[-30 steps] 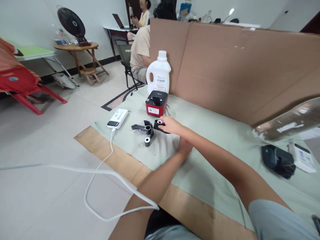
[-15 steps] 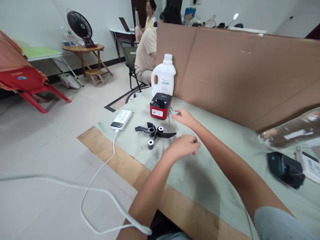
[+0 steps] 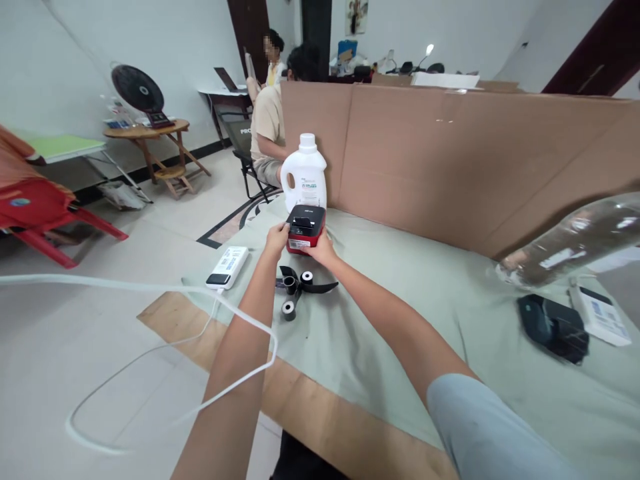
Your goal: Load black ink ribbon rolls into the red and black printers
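Observation:
A small red and black label printer (image 3: 306, 223) sits between my two hands near the far side of the cloth-covered table. My left hand (image 3: 277, 241) grips its left side. On the right, my right hand (image 3: 323, 251) is closed around the front corner, fingers along the lower front edge. Part of the printer's front label is covered by them. Close behind stands a white jug (image 3: 306, 175) with a handle and a cap. Nearer to me lie several small black rolls (image 3: 289, 309) with loose black strips, below my hands.
A white power bank (image 3: 227, 268) with a white cable lies at the left table edge. Cardboard (image 3: 400, 160) walls off the far side. At right are a clear plastic bottle (image 3: 575, 237), a black device (image 3: 553, 328) and a white device (image 3: 603, 315). Two people sit beyond.
My left hand has moved from above the cloth to the printer's left side, and my right hand has closed on its right side. The camera view has shifted.

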